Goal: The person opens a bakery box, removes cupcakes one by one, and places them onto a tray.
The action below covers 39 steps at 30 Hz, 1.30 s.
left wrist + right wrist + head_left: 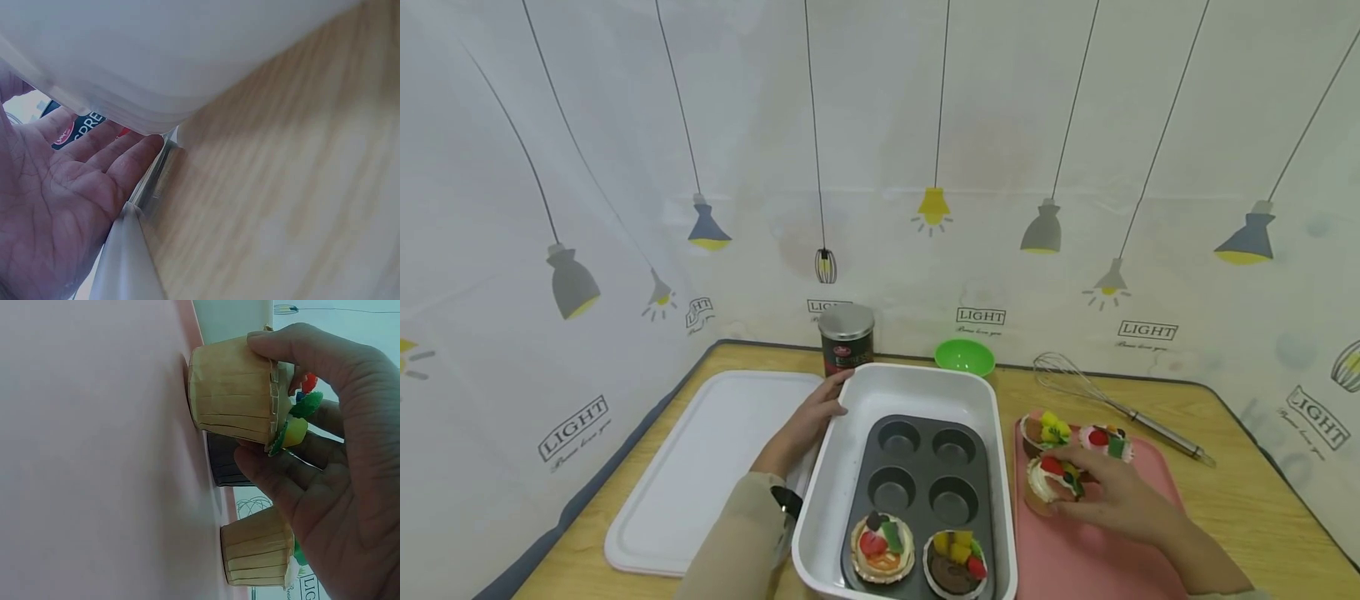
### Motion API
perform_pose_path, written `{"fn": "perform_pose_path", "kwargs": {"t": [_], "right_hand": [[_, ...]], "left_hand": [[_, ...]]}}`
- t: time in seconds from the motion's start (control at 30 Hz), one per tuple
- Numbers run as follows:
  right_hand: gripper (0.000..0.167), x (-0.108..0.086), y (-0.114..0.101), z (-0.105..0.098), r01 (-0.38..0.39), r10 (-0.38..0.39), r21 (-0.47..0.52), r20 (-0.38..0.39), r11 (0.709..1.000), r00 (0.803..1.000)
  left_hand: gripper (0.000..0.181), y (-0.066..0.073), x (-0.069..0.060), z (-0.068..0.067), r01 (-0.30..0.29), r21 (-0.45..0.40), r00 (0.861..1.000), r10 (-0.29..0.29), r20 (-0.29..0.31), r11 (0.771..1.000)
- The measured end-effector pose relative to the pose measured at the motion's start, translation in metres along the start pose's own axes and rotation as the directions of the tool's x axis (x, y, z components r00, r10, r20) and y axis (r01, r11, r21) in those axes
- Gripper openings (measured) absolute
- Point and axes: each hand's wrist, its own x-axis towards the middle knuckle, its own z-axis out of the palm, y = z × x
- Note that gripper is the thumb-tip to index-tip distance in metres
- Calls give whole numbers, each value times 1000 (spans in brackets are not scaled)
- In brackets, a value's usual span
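My right hand (1101, 496) pinches a cupcake (234, 387) in a tan paper cup, topped with cream and fruit. The cupcake is low over the pink tray (1060, 558), slightly tilted; I cannot tell whether its base touches. Two further cupcakes, a chocolate one (1045, 431) and a pink one (1107, 443), stand just beyond it. My left hand (801, 425) grips the left rim of a deep white tray (1006, 500), thumb on top and fingers against the outer wall. Inside lies a dark muffin tin (921, 465) with a cream cupcake (882, 547) and a chocolate cupcake (955, 564) in its near cups.
Behind the white tray stand a dark espresso tin (847, 343) and a green bowl (965, 357). A whisk (1120, 407) lies beyond the pink tray. To the left is a flat white board (700, 475). A printed curtain (880, 125) borders the wooden table (1262, 533).
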Motion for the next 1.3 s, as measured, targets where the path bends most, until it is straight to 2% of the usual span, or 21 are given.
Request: {"fn": "perform_pose_path", "kwargs": {"t": [0.27, 0.5, 0.67, 0.8, 1.07, 1.3], "right_hand": [[59, 0, 1, 0, 21, -22, -29, -21, 999, 1000], [57, 1, 4, 7, 44, -46, 124, 15, 991, 999], [58, 1, 7, 10, 25, -23, 127, -14, 992, 1000], [60, 1, 10, 14, 46, -41, 134, -40, 990, 998], [59, 1, 15, 18, -19, 26, 123, -57, 992, 998], [62, -2, 19, 18, -16, 21, 159, -32, 987, 999]], "left_hand": [[74, -1, 1, 0, -3, 14, 1000, 3, -3, 1000], [73, -1, 1, 1, 12, -6, 1000, -13, -14, 1000], [74, 0, 1, 1, 6, 2, 1000, -6, -20, 1000], [74, 0, 1, 0, 8, 15, 1000, -8, -18, 1000], [72, 3, -2, 0, -14, 31, 1000, 15, -1, 999], [73, 0, 0, 0, -35, 7, 999, 35, 16, 999]]}}
